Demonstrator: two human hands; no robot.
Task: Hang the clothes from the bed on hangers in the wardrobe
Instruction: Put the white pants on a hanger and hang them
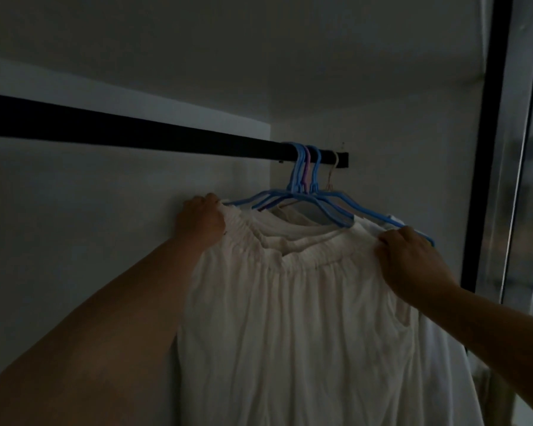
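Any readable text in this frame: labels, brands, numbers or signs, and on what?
None. No lettering shows on the white garment, the blue hangers, the dark rail or the wardrobe walls. The frame is dim, so any small tag would be unreadable.

Home wardrobe interior: rail (136,135), hangers (302,167), garments (290,318).

left hand (202,221) | right hand (408,259) | forearms bare (no sleeves, no jewellery visible)

Left hand (202,221): raised mid-frame, fingers curled, gripping; forearm from lower left. Right hand (408,259): raised right of centre, fingers pinching; forearm from right edge.
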